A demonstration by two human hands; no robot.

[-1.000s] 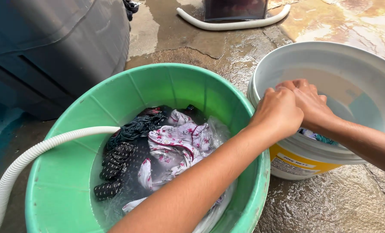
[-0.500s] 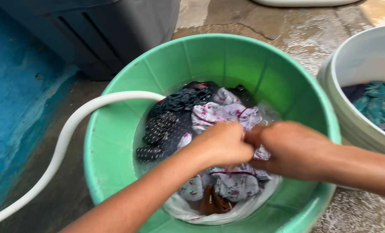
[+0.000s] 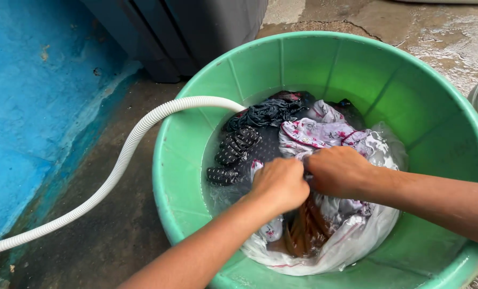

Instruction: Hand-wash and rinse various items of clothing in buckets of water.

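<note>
Kneeling over wet, cracked concrete floor [image 3: 437, 37], we see it glisten at the far right and turn dark and damp at the near left. Along the left runs a rough blue-painted wall [image 3: 30, 107], chipped in spots, and a dark grey ribbed plastic casing [image 3: 196, 27] stands at the far side. On the floor sits our round green plastic tub [image 3: 324, 59], smooth-walled with faint vertical ribs, holding water and soaked laundry. A white corrugated hose [image 3: 116, 171] curves in from the near left and hangs over the tub's left rim. Our left hand [image 3: 279, 184] and right hand [image 3: 338, 171] are side by side, knuckles touching, both clenched around a bunched floral white cloth [image 3: 314, 134] in the middle of the tub. Beside it to the left lie a dark dotted garment [image 3: 233, 152] and a crumpled dark blue one [image 3: 266, 112]. Near us, thin white fabric [image 3: 346, 249] bulges around something brown [image 3: 303, 233].
</note>
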